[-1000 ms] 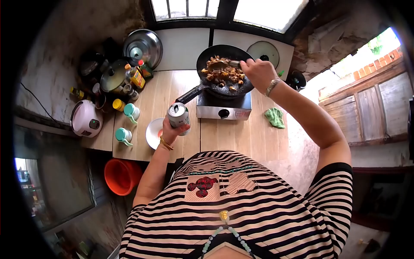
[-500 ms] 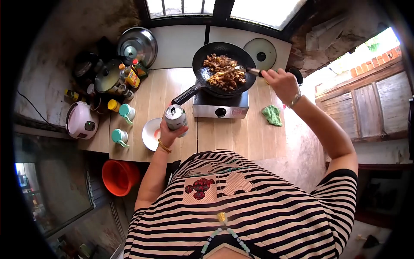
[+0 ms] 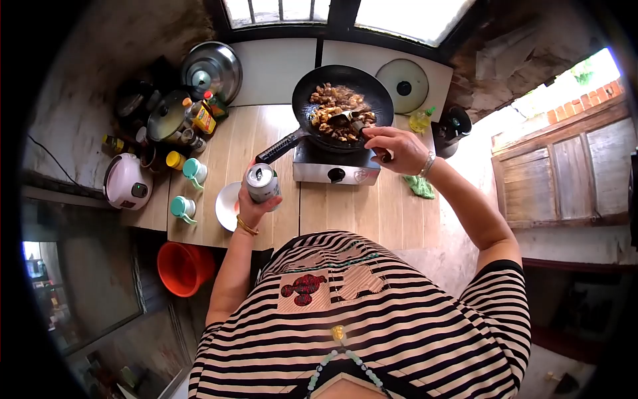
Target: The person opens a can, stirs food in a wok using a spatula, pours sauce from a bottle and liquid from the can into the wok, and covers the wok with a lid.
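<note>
My left hand [image 3: 250,207] is wrapped round an opened drink can [image 3: 263,183], upright, held beside the wok's handle and over a white bowl [image 3: 226,203]. With closed fingers my right hand [image 3: 399,151] grips a spatula [image 3: 345,117], whose dark blade rests among browned chunks of food [image 3: 332,98]. The food lies in a black wok [image 3: 372,86] with a long black handle [image 3: 279,145] pointing toward my left hand. Under the wok is a silver-fronted portable stove [image 3: 319,174] with a black knob. Part of the spatula's handle is hidden by my right hand.
Right of the wok are a glass lid [image 3: 407,85], a yellow-green bottle [image 3: 421,120] and a green cloth [image 3: 419,187]. To the left stand teal-lidded jars [image 3: 195,169], sauce bottles [image 3: 200,116] and a rice cooker [image 3: 126,183]. A red bucket [image 3: 181,269] is below the table edge.
My right hand has moved left and down toward me, bringing the spatula from the wok's right side to the front of the food. The can stays in my left hand, almost still.
</note>
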